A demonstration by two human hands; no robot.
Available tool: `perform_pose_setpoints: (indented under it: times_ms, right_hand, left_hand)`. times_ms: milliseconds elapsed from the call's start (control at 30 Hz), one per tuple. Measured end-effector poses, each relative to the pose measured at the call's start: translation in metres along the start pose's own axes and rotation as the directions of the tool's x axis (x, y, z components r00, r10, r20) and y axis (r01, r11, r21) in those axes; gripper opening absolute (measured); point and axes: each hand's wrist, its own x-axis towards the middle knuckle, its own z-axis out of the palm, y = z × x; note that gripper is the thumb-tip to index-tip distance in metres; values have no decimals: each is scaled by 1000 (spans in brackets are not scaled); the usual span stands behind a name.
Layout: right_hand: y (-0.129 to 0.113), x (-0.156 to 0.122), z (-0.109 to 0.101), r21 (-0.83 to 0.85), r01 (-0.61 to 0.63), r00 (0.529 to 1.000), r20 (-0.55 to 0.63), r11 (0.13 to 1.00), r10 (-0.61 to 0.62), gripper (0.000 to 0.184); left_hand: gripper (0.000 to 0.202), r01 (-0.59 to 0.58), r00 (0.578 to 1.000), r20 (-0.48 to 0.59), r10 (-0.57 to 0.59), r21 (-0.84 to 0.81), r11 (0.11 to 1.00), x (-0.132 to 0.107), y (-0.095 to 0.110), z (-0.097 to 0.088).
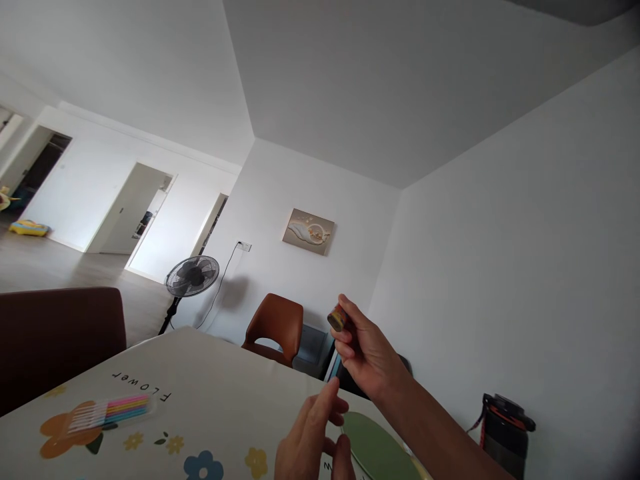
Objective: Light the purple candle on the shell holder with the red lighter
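My right hand [367,347] is raised over the table's far right side. Its thumb and fingers are closed around a small, short object with a red side and a dark yellowish end [338,319]; I cannot make out its kind. Lower down, at the bottom middle, my left hand [315,433] is above the table with its fingers partly bent and apart, and nothing shows in it. A green oval mat [380,443] lies on the table just right of that hand, partly hidden by my right forearm.
The pale flower-print tablecloth [225,380] bears a clear pack of coloured pens [125,408] at left. A brown chair [275,327] stands beyond the table, a dark chair [60,340] at left. A black fan [193,275] is behind. At right stands a dark bottle [505,433].
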Motion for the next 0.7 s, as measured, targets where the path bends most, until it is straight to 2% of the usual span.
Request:
perform_pose_setpoints:
  times_ms: [100,267,333,500,700]
  right_hand:
    - [2,-5,3,-44,-19,1000,-3,999,19,32]
    - [4,-14,8,-113,-69,998,-14,991,68,34]
    - [7,-17,9,-118,-78,997,-12,990,77,35]
    - [15,-21,10,-67,-124,992,-7,990,124,42]
    - [22,-21,12,40,-137,990,33,990,136,39]
  left_hand:
    - [60,20,998,55,-20,1,1000,7,4,-8]
    - [67,167,978,136,-160,-42,985,21,12,-20]
    - [69,193,970,160,-181,-65,979,24,13,-22]
    - [73,237,952,235,-198,-150,960,26,15,-23]
    - [73,344,895,359,-266,-175,922,30,20,-28]
